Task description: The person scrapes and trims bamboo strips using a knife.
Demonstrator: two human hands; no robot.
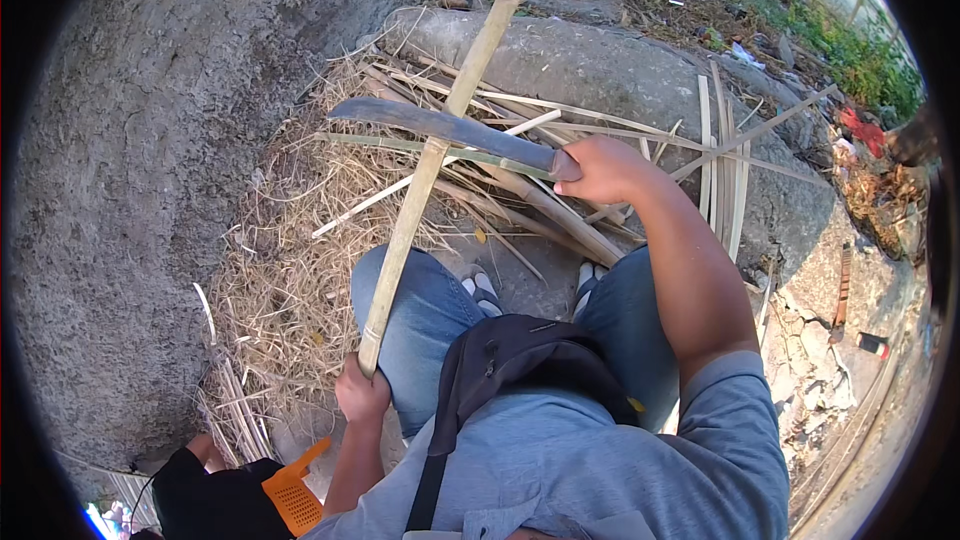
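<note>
My left hand (361,393) is closed round the lower end of a long split bamboo strip (418,190), which slants up and away from my left knee. In my right hand (603,172) is the handle of a machete (440,124), its curved dark blade pointing left and lying across the strip in view. Whether blade and strip touch I cannot tell. Just under the blade runs a thin green bamboo strip (400,143); its right end passes close to my right hand, and I cannot tell if it is held too.
Beyond my knees lies a pile of bamboo pieces (540,202), with pale strips (722,165) at its right on a large rock (610,65). Dry shavings (285,280) cover the ground at left, beside a rough grey wall (130,190). An orange perforated chair (293,503) and a person's dark sleeve (190,500) are lower left.
</note>
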